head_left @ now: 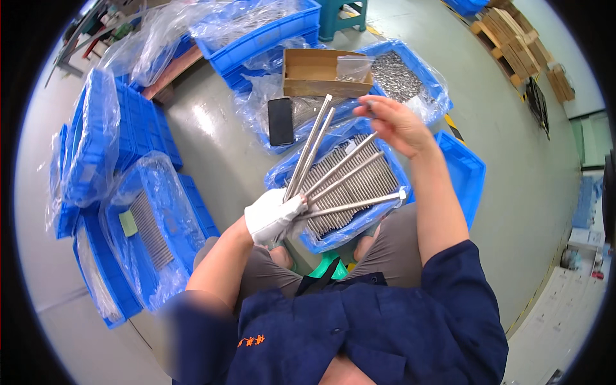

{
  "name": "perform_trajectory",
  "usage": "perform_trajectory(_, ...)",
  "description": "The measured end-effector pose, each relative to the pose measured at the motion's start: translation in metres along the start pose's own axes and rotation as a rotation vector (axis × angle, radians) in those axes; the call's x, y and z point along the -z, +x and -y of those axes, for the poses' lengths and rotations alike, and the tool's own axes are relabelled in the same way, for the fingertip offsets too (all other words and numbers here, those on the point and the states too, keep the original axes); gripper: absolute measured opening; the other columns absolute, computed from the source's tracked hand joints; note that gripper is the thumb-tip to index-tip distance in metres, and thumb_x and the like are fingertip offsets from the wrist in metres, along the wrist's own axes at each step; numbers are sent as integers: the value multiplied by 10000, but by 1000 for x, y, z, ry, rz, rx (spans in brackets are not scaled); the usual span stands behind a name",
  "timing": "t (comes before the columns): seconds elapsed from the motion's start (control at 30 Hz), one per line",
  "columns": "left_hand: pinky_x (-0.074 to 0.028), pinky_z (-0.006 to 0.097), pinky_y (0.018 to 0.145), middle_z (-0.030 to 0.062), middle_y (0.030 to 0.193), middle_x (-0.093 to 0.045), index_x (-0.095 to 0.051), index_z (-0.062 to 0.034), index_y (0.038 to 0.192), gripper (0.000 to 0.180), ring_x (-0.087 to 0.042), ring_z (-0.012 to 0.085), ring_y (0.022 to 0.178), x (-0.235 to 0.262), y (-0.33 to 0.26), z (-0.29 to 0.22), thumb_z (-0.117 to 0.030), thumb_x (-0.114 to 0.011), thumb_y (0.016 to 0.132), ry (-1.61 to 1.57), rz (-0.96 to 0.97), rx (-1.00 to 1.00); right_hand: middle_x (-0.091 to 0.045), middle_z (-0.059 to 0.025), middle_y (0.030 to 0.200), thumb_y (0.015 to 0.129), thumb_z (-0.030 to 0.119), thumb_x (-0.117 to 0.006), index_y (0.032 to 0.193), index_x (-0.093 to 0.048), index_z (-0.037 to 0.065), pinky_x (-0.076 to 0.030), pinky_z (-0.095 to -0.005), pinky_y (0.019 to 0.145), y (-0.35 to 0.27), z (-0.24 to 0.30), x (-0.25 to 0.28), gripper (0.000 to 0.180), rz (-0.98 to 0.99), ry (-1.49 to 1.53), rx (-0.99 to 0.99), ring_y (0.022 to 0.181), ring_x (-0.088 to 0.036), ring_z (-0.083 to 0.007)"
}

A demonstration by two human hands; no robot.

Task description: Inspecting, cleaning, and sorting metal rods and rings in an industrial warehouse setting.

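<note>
My left hand (274, 215), in a white glove, is closed round the near ends of several long metal rods (340, 172). The rods fan out away from me, and the rightmost one carries a wider hex-shaped piece (402, 193) at its far end. Below them stands a blue crate lined with clear plastic, holding rows of similar rods (350, 215). My bare right hand (398, 123) is raised past the crate's far right side, fingertips pinched on a small grey metal piece (371, 106). Its exact kind is too small to tell.
Beyond the crate lie a black phone (280, 122) and an open cardboard box (314, 86). A blue crate of small metal parts (396, 74) stands far right of it. Plastic-lined crates (144, 221) stand at left, and another blue crate (465, 173) at right.
</note>
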State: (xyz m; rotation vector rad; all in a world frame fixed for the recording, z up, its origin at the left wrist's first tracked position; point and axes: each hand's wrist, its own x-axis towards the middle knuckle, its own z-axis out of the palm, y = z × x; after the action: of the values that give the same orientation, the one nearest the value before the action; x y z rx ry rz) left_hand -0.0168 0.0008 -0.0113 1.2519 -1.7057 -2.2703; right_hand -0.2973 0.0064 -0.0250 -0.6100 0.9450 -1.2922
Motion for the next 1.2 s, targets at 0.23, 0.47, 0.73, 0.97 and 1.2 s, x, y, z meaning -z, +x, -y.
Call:
perform_trajectory(0.23,-334,235,371,26,479,-479,-547,-37,677,529,-420,102,383,-5,-4,2,-519,-383,819,18,195,15,-572,-130,917,794,148,-564,1045,-507,19,-452,-200,581,-1,-11,-20,289,284,177,-65,611,-505,-93)
perform_trajectory(0.47,-340,253,392,24,475,-479,-535,-45,607,503,-430,110,410,0,-1,8,-461,-377,840,9,286,32,-597,-112,876,782,74,-557,976,-550,8,-427,-175,526,-8,-1,-20,205,235,0,-90,565,-480,-72)
perform_trajectory(0.73,-355,241,386,48,509,-510,-573,-15,670,487,-460,111,421,1,-4,1,-465,-456,814,17,273,33,-595,-79,862,786,121,-570,989,-540,31,-422,-181,529,-15,1,-24,223,183,-81,-63,580,-494,-70)
perform_trajectory(0.97,-334,230,384,37,516,-483,-543,-39,673,478,-430,106,419,-9,-9,2,-488,-452,808,28,189,15,-585,-87,854,805,102,-546,991,-510,40,-470,-197,561,-17,-7,-35,200,137,42,15,602,-543,-101)
perform_trajectory(1.2,-329,234,401,18,507,-490,-584,-42,689,495,-424,93,426,-3,-14,-6,-474,-393,837,31,299,59,-587,-99,868,792,75,-544,987,-517,22,-476,-218,577,-21,6,-31,204,208,-43,-57,610,-544,-106)
